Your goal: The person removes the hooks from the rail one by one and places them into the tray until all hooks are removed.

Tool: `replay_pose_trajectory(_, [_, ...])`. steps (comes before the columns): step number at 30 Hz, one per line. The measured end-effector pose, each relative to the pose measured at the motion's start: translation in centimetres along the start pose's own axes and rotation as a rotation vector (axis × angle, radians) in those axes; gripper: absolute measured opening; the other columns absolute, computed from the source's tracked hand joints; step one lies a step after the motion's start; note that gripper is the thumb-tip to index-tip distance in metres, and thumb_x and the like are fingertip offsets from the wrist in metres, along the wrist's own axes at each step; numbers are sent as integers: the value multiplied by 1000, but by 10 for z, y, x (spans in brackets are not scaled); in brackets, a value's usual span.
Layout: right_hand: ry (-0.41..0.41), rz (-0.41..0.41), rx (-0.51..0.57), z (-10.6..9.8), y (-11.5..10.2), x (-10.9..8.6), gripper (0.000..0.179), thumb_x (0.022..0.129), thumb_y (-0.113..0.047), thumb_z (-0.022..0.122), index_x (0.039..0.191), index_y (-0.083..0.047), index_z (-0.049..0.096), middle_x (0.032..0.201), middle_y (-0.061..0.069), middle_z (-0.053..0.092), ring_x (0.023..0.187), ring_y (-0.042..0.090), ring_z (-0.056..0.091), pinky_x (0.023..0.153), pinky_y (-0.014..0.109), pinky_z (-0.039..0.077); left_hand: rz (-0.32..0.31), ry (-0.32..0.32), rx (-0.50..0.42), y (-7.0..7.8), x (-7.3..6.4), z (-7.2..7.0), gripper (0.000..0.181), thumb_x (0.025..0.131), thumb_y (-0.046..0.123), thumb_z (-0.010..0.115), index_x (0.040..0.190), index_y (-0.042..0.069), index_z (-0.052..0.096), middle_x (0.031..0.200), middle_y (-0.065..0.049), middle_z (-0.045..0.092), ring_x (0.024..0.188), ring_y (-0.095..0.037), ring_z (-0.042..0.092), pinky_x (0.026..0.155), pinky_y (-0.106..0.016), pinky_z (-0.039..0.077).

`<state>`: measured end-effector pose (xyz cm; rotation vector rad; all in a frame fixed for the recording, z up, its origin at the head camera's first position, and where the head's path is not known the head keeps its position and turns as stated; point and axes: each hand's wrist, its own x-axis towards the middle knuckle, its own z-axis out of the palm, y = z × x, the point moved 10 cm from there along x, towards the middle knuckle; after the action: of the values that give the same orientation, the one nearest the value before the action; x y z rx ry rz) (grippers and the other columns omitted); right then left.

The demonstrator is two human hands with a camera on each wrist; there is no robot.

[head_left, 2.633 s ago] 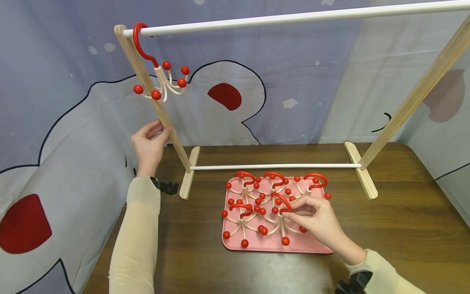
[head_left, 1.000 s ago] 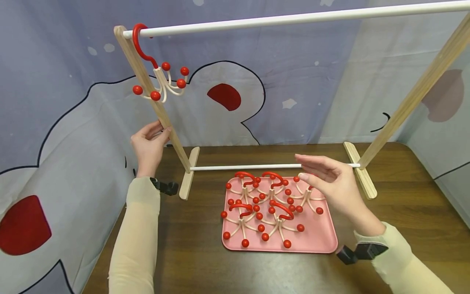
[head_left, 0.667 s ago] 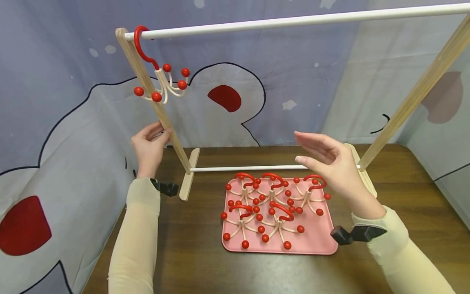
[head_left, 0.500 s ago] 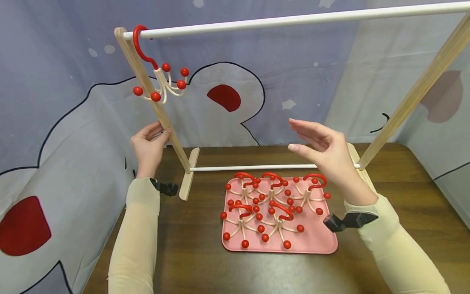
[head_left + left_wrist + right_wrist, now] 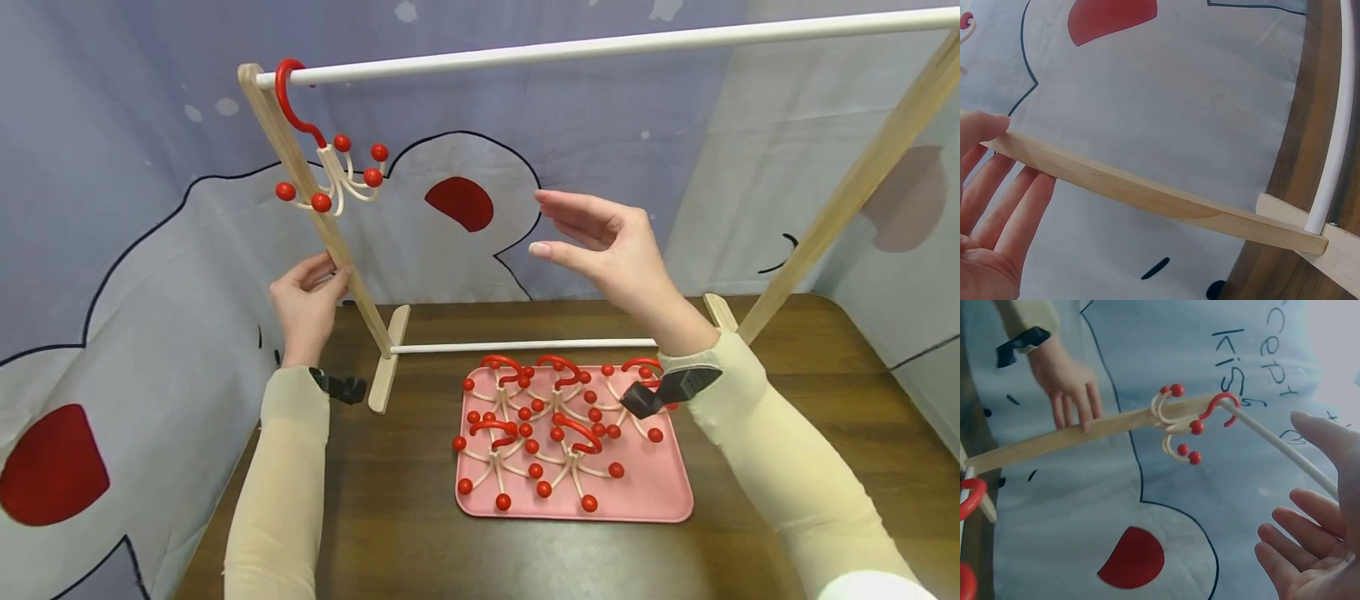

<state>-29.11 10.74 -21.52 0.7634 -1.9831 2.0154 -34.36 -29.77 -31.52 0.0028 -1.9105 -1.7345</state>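
My left hand pinches the left wooden post of a rack between thumb and fingers. Above it, one multi-arm hanger, with a red hook and cream arms tipped with red balls, hangs from the white top rod near its left end. My right hand is in the air below the rod and right of that hanger, fingers extended and thumb apart, holding nothing. Several similar hangers stand on a pink tray, red hooks uppermost. My right wrist and its camera partly cover the back right one.
A thin white lower bar joins the feet of the rack. The right wooden post leans outward in the head view. Behind hangs a patterned curtain. Tray and rack stand on a brown wooden table.
My right hand, earlier pinching the red hook of the front right hanger on the tray, has let go, then risen and moved left toward the hanging one. The left hand stays on the post.
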Motion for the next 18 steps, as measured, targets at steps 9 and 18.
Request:
replay_pose_trajectory(9, [-4,-50,59,21,-15,25,49,83,1,83,130,-3,70,131,8,67,124,22,61,111,35,45,2,-7,-11,-3,0,2,33,85,1,82,117,-1,75,107,-16,75,84,-10,74,71,-21,62])
replay_pose_trajectory(18, [-84,-71,6,59,-58,45,53,84,1,81,134,4,64,132,9,66,126,17,59,113,30,42,3,-5,14,-4,2,1,34,86,3,82,119,0,75,110,-17,74,85,-9,74,71,-21,62])
